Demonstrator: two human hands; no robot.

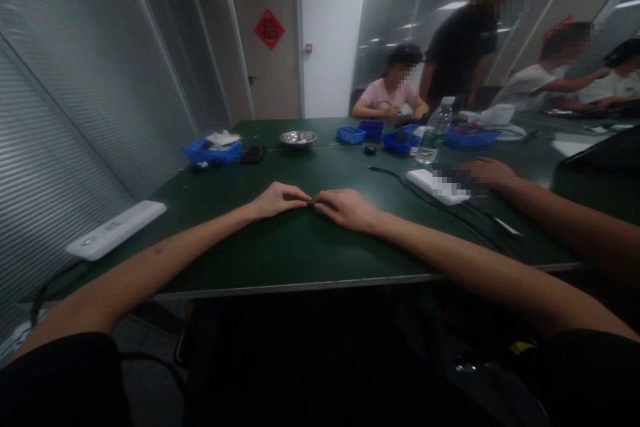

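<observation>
Over the middle of the green table [240, 253], my left hand [281, 200] and my right hand [347, 207] meet fingertip to fingertip. Between them is a small dark piece [311, 203], too small and dim to name. The thumb and fingers of my left hand pinch its left side. My right hand is curled closed at its right side, its fingers partly hidden. Beyond the hands stands a shiny metal bowl [299, 140].
At the far left is a blue tray [213, 152] with tissues, beside a dark wallet-like item [253, 155]. White power strips lie left [117, 230] and right [425, 183], cables trailing. A water bottle [435, 133], blue bins [351, 135] and a neighbour's hand [487, 173] are rightward.
</observation>
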